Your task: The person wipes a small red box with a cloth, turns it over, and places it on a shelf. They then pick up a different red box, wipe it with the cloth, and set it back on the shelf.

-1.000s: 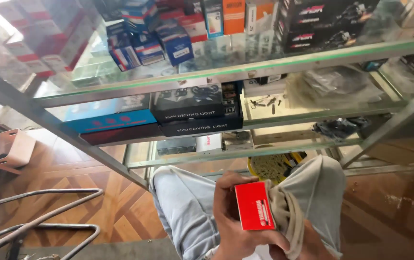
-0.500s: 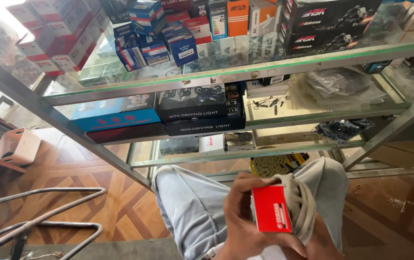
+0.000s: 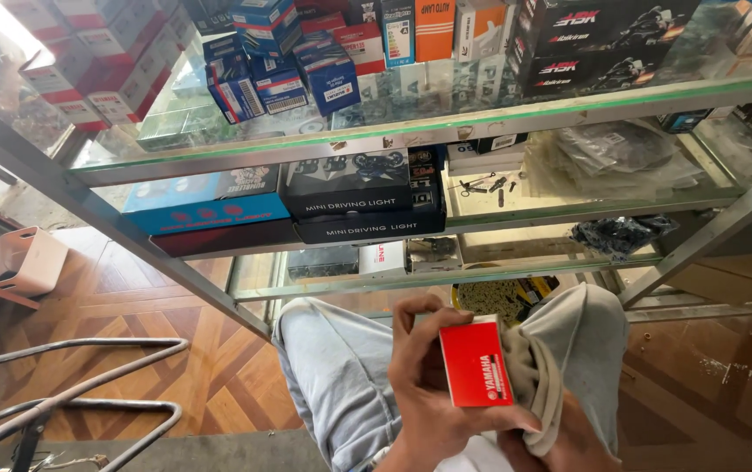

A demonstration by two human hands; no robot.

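The left hand (image 3: pixel 424 385) still grips the small red box (image 3: pixel 476 361), now lifted higher. The right hand (image 3: pixel 568 441) presses a grey cloth (image 3: pixel 540 385) against it, wiping.

- A glass shelving unit (image 3: pixel 446 131) with a grey metal frame stands ahead, several tiers high.
- Blue cartons (image 3: pixel 275 65) and red-and-white boxes (image 3: pixel 87 74) crowd the top tier, beside large black boxes (image 3: pixel 603 39).
- Two stacked black cartons (image 3: pixel 354 201) sit on the middle tier, next to a flat blue box (image 3: pixel 205 203).
- Clear plastic bags (image 3: pixel 608 157) lie to the right.
- A wooden parquet floor (image 3: pixel 166 332) lies below.
- A bent metal tube frame (image 3: pixel 70 385) crosses the lower left.
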